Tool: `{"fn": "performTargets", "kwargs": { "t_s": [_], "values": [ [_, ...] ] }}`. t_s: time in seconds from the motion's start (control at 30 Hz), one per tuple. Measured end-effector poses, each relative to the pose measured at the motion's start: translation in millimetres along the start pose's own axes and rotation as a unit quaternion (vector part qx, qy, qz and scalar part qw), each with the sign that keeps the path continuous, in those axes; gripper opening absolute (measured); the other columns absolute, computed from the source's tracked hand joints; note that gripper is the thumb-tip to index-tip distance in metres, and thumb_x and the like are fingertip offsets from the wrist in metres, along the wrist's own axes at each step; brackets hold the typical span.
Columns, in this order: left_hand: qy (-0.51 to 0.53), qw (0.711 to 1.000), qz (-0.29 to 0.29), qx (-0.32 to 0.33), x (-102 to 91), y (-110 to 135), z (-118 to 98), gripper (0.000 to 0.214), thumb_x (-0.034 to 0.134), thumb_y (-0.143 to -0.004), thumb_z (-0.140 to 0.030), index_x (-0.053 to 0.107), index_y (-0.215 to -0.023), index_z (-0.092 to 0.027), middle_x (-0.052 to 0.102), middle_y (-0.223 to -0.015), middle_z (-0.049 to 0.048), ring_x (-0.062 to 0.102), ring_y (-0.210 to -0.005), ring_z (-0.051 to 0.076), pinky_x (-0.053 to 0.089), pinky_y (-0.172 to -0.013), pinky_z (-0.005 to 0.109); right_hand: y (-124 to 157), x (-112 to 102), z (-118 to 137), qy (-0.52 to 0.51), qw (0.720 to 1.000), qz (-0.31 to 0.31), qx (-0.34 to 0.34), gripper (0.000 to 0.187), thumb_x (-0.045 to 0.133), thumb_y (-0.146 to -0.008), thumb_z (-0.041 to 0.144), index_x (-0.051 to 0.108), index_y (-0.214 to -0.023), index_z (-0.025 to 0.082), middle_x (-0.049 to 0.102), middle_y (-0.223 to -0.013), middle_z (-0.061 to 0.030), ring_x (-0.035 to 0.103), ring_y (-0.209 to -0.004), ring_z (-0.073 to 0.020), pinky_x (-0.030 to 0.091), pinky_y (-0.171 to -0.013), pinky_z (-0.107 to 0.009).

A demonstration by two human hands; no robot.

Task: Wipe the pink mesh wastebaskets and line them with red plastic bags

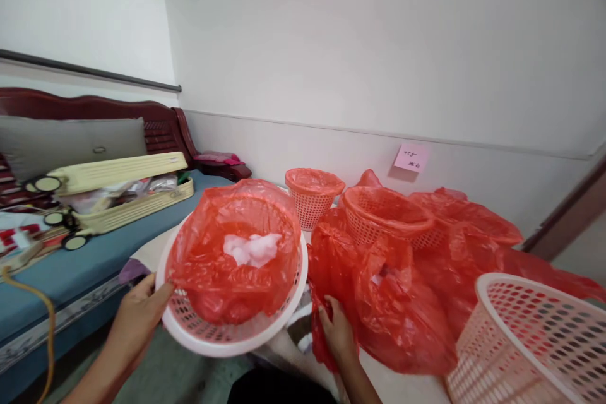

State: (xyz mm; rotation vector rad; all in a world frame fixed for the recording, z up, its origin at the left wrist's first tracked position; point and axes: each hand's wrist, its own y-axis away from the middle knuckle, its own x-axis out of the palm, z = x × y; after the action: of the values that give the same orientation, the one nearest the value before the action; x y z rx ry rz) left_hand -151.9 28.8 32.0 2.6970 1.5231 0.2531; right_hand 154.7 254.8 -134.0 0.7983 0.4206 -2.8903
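- Basket (207, 344), white-rimmed, head view: left of centre, tilted toward camera; red liner (213, 265) inside, white fluffy material (252, 249) in liner.
- Left hand (144, 304): clamped on basket's left rim.
- Right hand (338, 332): well apart from left, fingers against red bags (407, 322) on table (391, 384); can't tell if gripping.
- Small red-lined basket (311, 204) behind; wider red-lined basket (360, 222) right of it.
- Pink basket (480, 344): lower right.
- Pink note (409, 158): on wall (360, 50).
- Suitcase (120, 175), lid raised: left, on blue cushion (206, 191).
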Motion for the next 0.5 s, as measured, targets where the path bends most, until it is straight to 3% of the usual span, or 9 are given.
{"fn": "performTargets", "kwargs": {
  "t_s": [0.13, 0.2, 0.3, 0.4, 0.5],
  "values": [
    [-0.005, 1.000, 0.007, -0.006, 2.8, 21, 3, 0.052, 0.080, -0.044, -0.025, 0.065, -0.095, -0.025, 0.069, -0.069, -0.0027, 0.064, -0.056, 0.021, 0.051, -0.050, 0.030, -1, -28, 58, -0.052, 0.998, -0.026, -0.032, 0.042, 0.040, -0.091, 0.046, 0.059, -0.116, 0.017, 0.068, -0.114, -0.0114, 0.065, -0.106, -0.0224, 0.049, -0.094, -0.035],
    [-0.020, 1.000, 0.002, -0.002, 6.6, 31, 1, 0.052, 0.080, -0.043, -0.028, 0.065, -0.092, -0.025, 0.068, -0.067, -0.0027, 0.061, -0.051, 0.020, 0.049, -0.046, 0.029, -3, -46, 98, -0.093, 0.990, -0.067, -0.088, 0.040, 0.045, -0.092, 0.045, 0.060, -0.114, 0.016, 0.066, -0.114, -0.0126, 0.063, -0.106, -0.0235, 0.048, -0.095, -0.038],
    [-0.035, 0.999, 0.007, -0.003, 14.0, 41, -3, 0.050, 0.080, -0.042, -0.033, 0.063, -0.088, -0.024, 0.066, -0.064, -0.0025, 0.057, -0.047, 0.019, 0.045, -0.041, 0.029, -6, -70, 156, -0.061, 0.965, -0.131, -0.217, 0.039, 0.046, -0.093, 0.043, 0.059, -0.118, 0.016, 0.062, -0.115, -0.0132, 0.058, -0.109, -0.0252, 0.046, -0.098, -0.046],
    [-0.036, 0.999, 0.013, 0.002, 20.5, 49, -7, 0.046, 0.078, -0.041, -0.034, 0.062, -0.083, -0.024, 0.067, -0.065, -0.0017, 0.060, -0.051, 0.021, 0.048, -0.043, 0.030, -5, -74, 193, -0.024, 0.943, -0.089, -0.321, 0.047, 0.051, -0.092, 0.041, 0.049, -0.133, 0.018, 0.054, -0.131, -0.0141, 0.048, -0.126, -0.0260, 0.039, -0.107, -0.050],
    [-0.037, 0.999, 0.017, 0.014, 22.4, 52, -8, 0.041, 0.077, -0.043, -0.034, 0.062, -0.080, -0.024, 0.067, -0.065, -0.0016, 0.062, -0.054, 0.022, 0.050, -0.045, 0.030, -3, -59, 202, -0.029, 0.946, -0.019, -0.323, 0.057, 0.056, -0.090, 0.045, 0.044, -0.139, 0.019, 0.050, -0.138, -0.0143, 0.044, -0.131, -0.0270, 0.038, -0.108, -0.049]
  ]
}}
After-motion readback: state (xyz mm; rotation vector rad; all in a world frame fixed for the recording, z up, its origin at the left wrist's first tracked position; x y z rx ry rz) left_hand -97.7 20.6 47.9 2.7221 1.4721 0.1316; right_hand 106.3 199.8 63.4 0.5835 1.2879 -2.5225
